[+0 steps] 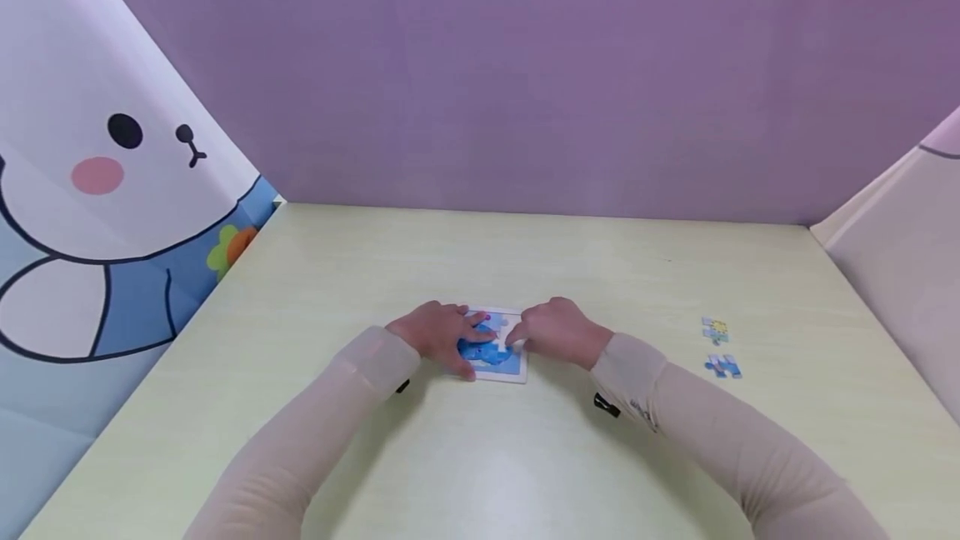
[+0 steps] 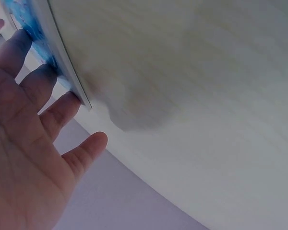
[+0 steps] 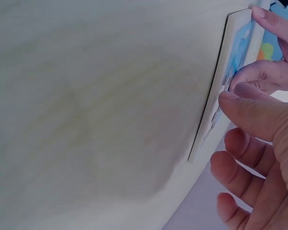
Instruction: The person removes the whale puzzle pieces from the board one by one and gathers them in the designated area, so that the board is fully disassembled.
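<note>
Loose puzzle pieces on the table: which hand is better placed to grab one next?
Probably the right hand: the loose puzzle pieces lie on its side, while the left hand is farther away, resting on the puzzle board.

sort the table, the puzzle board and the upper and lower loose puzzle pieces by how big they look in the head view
Largest to smallest:
1. table
2. puzzle board, though partly covered
3. upper loose pieces and lower loose pieces: too alike in size to rank apart
</note>
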### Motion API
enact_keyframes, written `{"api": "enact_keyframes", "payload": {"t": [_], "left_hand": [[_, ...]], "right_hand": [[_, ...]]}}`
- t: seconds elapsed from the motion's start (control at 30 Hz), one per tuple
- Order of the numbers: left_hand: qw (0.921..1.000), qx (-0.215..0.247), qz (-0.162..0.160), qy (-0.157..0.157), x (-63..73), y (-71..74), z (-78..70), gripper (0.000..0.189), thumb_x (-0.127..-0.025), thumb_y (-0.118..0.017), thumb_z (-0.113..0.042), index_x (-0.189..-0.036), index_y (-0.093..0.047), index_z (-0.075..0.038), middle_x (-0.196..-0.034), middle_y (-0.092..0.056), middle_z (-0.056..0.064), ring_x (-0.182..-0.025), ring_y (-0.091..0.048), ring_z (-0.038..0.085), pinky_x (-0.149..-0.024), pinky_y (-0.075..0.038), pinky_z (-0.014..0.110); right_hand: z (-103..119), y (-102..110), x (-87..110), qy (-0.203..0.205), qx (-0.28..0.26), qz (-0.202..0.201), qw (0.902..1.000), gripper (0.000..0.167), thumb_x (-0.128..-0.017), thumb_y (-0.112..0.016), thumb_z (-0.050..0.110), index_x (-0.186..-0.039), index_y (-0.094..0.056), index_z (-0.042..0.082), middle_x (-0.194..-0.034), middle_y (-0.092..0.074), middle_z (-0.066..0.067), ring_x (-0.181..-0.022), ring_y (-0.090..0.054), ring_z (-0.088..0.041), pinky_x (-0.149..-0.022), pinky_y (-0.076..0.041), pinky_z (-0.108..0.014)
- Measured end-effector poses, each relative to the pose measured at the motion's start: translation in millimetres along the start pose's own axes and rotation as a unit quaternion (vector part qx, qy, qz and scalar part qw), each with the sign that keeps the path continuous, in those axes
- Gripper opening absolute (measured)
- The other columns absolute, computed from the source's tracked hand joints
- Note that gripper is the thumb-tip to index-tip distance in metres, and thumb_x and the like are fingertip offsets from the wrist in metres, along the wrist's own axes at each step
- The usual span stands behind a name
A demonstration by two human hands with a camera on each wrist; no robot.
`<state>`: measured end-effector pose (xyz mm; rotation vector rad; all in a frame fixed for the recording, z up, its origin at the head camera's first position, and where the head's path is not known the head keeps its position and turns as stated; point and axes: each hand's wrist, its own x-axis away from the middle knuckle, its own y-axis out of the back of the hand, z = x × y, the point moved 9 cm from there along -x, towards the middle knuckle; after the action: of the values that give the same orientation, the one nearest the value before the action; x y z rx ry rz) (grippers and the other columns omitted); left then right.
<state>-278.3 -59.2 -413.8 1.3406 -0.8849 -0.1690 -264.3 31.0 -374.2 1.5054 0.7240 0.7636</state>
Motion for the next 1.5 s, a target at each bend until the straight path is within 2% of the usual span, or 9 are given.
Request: {"api": "enact_keyframes", "payload": {"t": [0.13,0.43,0.63,0.73,1.07,1.3,1.5], "left_hand": [[1.0,-0.001,0.004,0.004,-0.8,-0.1,0.0,0.071,-0.083,-0.063,-0.056,-0.147,-0.037,-0.038,-0.156,-0.028,-0.004,-0.14,-0.029,0.027,-0.104,-0.034,0.05],[0.9999,0.008,0.007,0.013,-1.0,0.3,2.7,0.072,-0.083,-0.064,-0.057,-0.146,-0.037,-0.038,-0.156,-0.028,-0.004,-0.141,-0.028,0.027,-0.106,-0.032,0.051],[0.9997,0.014,0.011,0.018,-0.3,1.7,3.6,0.072,-0.082,-0.065,-0.057,-0.146,-0.038,-0.037,-0.155,-0.029,-0.003,-0.141,-0.027,0.027,-0.107,-0.031,0.051],[0.9996,0.015,0.01,0.019,-0.2,2.0,3.6,0.072,-0.082,-0.066,-0.057,-0.146,-0.038,-0.037,-0.155,-0.03,-0.004,-0.141,-0.027,0.027,-0.107,-0.031,0.051],[0.9997,0.013,0.011,0.015,0.7,2.4,3.2,0.072,-0.083,-0.065,-0.056,-0.146,-0.038,-0.036,-0.156,-0.028,-0.005,-0.141,-0.027,0.027,-0.106,-0.031,0.051],[0.9997,0.02,0.005,0.011,-1.2,2.4,1.4,0.071,-0.082,-0.066,-0.055,-0.146,-0.039,-0.036,-0.155,-0.029,-0.004,-0.141,-0.028,0.028,-0.106,-0.032,0.05],[0.9997,0.019,0.003,0.016,-1.1,2.0,2.8,0.071,-0.082,-0.067,-0.054,-0.145,-0.04,-0.037,-0.155,-0.029,-0.003,-0.14,-0.029,0.028,-0.106,-0.032,0.049]], "right_hand": [[2,-5,-6.1,-0.001,0.008,0.012,0.9999,0.023,-0.085,-0.074,0.019,-0.106,-0.076,0.028,-0.095,-0.073,0.005,-0.082,-0.067,-0.011,-0.06,-0.05,-0.029],[7,-3,-14.6,0.008,0.019,0.011,0.9997,0.022,-0.084,-0.075,0.017,-0.103,-0.077,0.027,-0.094,-0.073,0.005,-0.083,-0.068,-0.012,-0.062,-0.052,-0.032],[6,-6,-18.5,-0.003,0.002,0.034,0.9994,0.019,-0.086,-0.073,0.018,-0.103,-0.077,0.025,-0.1,-0.073,0.003,-0.093,-0.068,-0.015,-0.075,-0.054,-0.041],[6,-6,-19.9,-0.004,-0.017,0.039,0.9991,0.018,-0.086,-0.072,0.016,-0.101,-0.078,0.023,-0.103,-0.072,0.003,-0.098,-0.068,-0.016,-0.078,-0.054,-0.041],[5,-7,-22.8,-0.006,-0.053,0.042,0.9977,0.016,-0.086,-0.071,0.01,-0.097,-0.078,0.019,-0.103,-0.072,0.002,-0.097,-0.068,-0.019,-0.076,-0.055,-0.038],[4,-9,-24.8,-0.013,-0.059,0.066,0.996,0.018,-0.087,-0.069,0.008,-0.1,-0.078,0.019,-0.105,-0.072,0.002,-0.097,-0.068,-0.019,-0.075,-0.055,-0.037],[3,-3,-27.5,-0.023,-0.076,0.086,0.9931,0.021,-0.086,-0.066,0.002,-0.095,-0.078,0.018,-0.105,-0.072,0.002,-0.096,-0.066,-0.02,-0.076,-0.054,-0.037]]}}
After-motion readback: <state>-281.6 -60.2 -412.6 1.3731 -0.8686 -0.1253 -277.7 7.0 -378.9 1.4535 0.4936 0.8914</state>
